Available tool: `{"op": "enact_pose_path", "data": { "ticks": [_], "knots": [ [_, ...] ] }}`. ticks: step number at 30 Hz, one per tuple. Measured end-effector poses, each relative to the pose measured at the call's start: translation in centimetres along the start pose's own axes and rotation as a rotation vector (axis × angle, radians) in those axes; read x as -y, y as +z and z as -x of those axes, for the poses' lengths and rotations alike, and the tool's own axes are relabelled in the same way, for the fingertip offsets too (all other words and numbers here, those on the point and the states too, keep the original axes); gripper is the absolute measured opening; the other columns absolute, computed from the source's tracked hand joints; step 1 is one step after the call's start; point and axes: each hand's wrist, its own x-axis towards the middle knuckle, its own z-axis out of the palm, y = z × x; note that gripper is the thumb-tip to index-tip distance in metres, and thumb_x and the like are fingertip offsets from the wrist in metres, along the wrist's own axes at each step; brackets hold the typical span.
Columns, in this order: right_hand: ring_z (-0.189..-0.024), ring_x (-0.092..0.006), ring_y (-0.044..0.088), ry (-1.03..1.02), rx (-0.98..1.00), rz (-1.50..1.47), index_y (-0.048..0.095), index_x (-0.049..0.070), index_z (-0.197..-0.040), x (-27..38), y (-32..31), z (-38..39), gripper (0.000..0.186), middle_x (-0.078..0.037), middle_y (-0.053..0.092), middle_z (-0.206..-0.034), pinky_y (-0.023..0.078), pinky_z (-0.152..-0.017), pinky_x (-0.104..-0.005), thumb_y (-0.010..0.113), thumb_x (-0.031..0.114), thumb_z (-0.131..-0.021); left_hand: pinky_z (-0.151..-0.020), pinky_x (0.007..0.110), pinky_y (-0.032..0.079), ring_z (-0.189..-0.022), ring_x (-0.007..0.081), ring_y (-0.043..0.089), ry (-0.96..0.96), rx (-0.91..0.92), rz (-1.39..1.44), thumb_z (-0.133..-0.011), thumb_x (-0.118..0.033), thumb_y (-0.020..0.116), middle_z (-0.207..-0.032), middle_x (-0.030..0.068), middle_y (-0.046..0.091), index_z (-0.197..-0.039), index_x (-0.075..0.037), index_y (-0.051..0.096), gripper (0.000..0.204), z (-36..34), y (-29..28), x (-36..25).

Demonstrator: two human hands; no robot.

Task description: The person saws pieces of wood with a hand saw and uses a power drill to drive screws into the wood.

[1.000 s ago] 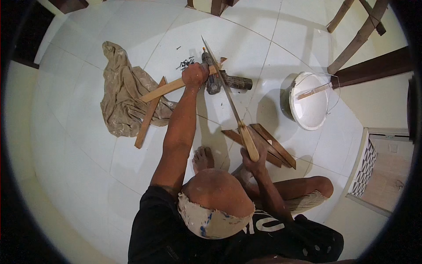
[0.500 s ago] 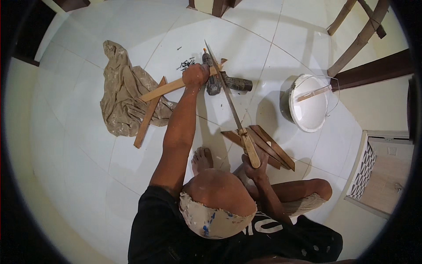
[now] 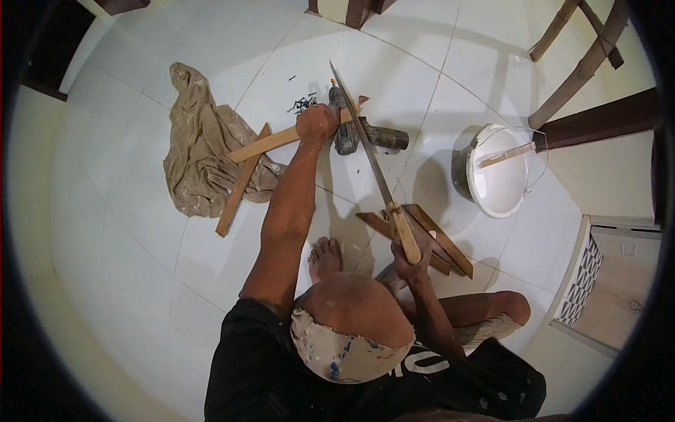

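A pale wooden strip [image 3: 271,143] lies in the closed fist of my left hand [image 3: 318,122], its near-left end crossing another wooden strip [image 3: 238,193]. My right hand [image 3: 415,270] is wrapped round the wooden handle of a handsaw [image 3: 372,149]. The saw's blade slants away from me and crosses the held strip near its far-right end, just right of my left fist. Whether the teeth have cut into the wood cannot be made out. Beneath the strip and blade lies a dark cordless drill [image 3: 387,137], partly covered by them.
A crumpled brown cloth [image 3: 200,151] lies at the left. Several dark screws [image 3: 304,103] are scattered beyond my left fist. Cut wooden pieces [image 3: 450,250] rest beside my right hand. A bucket [image 3: 496,193] with a stick stands at the right, near a wooden ladder-like frame [image 3: 573,77].
The saw and my right hand have slid slightly forward, away from me, along the blade's line. My left hand keeps its grip on the strip. The whole view has shifted a little.
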Motion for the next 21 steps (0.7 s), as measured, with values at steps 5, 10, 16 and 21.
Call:
{"op": "enact_pose_path", "data": {
  "ticks": [5,10,16,21],
  "knots": [
    [-0.076,-0.0245,0.061,0.105,0.008,0.217,0.061,-0.004,-0.092,0.6,2.4,-9.3,0.022,-0.014,0.063,-0.082,0.046,-0.066,-0.0316,0.06,0.004,-0.072,-0.058,0.042,0.054,-0.058,0.0356,0.065,0.157,-0.15,0.012,-0.082,-0.035,0.051,-0.064,0.0202,0.063,-0.069,-0.003,0.07,0.039,-0.6,2.9,-1.9],
    [-0.058,-0.037,0.056,-0.19,-0.012,0.142,0.059,-0.001,-0.11,-2.7,3.7,-5.8,0.042,-0.019,0.06,-0.07,0.046,-0.057,-0.0407,0.063,0.005,-0.068,-0.065,0.045,0.053,-0.067,0.0381,0.065,-0.007,-0.113,-0.003,-0.084,-0.04,0.048,-0.07,0.023,0.064,-0.07,-0.002,0.069,0.045,-0.5,1.5,1.0],
    [-0.071,-0.025,0.062,-0.143,-0.106,0.022,0.058,-0.003,-0.112,-1.1,2.2,-2.6,0.042,-0.016,0.064,-0.084,0.049,-0.067,-0.0342,0.058,0.003,-0.07,-0.065,0.046,0.053,-0.065,0.0394,0.065,0.024,-0.041,-0.029,-0.084,-0.039,0.047,-0.069,0.023,0.064,-0.071,-0.003,0.069,0.045,0.0,0.3,0.1],
    [-0.071,-0.0354,0.062,0.142,-0.004,-0.193,0.056,0.007,-0.12,1.7,4.0,-10.4,0.053,-0.021,0.063,-0.08,0.049,-0.066,-0.0411,0.066,0.01,-0.068,-0.068,0.046,0.053,-0.067,0.0396,0.065,0.058,-0.036,0.03,-0.084,-0.04,0.046,-0.068,0.024,0.063,-0.071,-0.001,0.069,0.047,-0.8,1.5,-1.3]
  ]
}}
